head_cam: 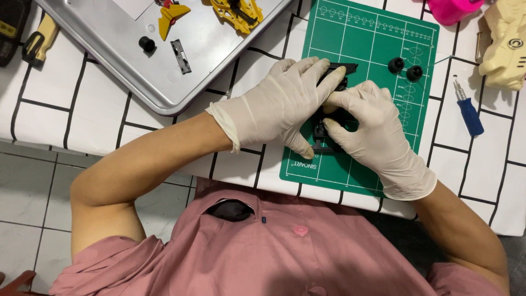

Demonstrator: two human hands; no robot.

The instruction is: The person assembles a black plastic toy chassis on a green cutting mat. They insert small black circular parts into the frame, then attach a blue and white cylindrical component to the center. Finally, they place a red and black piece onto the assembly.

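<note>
Looking down through the head camera, you have both gloved hands on a black chassis (329,118) that sits on the green mat (372,49), near the mat's middle. Your left hand (274,107) lies over the chassis from the mat's left edge, fingers spread across its top and thumb tucked under its near end, clamped on it. Your right hand (375,129) comes in from the mat's near right corner, thumb and forefinger pinched on the chassis side, touching the left fingertips. Most of the chassis is hidden under your gloves; only its dark frame shows between them.

On the mat, beyond your right hand, two black wheels (405,68) stand just beside each other. Right of the mat, a blue screwdriver (468,109) lies on the tiled cloth, and past it a cream shell (507,46). At the mat's far right corner sits a pink object (452,8). Left of the mat a metal tray (164,60) holds yellow parts (238,11), a black cap (146,44) and a small grey plate (181,56).
</note>
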